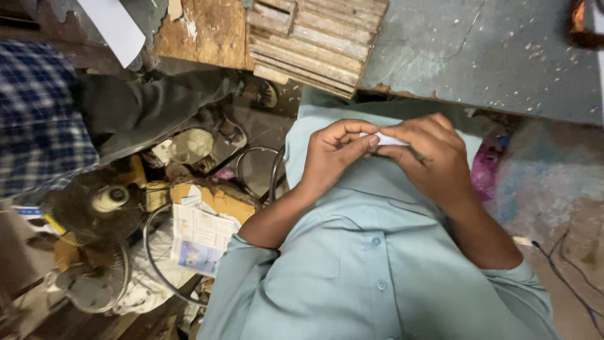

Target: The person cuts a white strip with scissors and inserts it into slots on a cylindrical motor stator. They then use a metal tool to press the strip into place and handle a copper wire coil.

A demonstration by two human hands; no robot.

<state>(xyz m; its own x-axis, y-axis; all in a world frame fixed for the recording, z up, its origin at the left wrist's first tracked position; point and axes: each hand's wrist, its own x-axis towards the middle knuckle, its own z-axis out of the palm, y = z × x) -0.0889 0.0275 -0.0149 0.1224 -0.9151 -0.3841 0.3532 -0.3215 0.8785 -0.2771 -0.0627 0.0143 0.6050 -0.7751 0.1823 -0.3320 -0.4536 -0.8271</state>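
My left hand (pixel 333 154) and my right hand (pixel 428 154) meet in front of my light blue shirt (pixel 371 252). Both pinch a small white folded piece (pixel 391 139) between thumbs and fingers. Only a sliver of the white piece shows; the rest is hidden by my fingers. The hands sit just below the edge of a grey-blue worn tabletop (pixel 491 50).
A stack of wooden slats (pixel 314 38) lies on a wooden board at the top. Another person in a checked shirt (pixel 38 113) and dark trousers sits at left. Two small fans (pixel 94 208), newspaper (pixel 198 236), a wire ring and clutter lie on the floor. Cables run at right.
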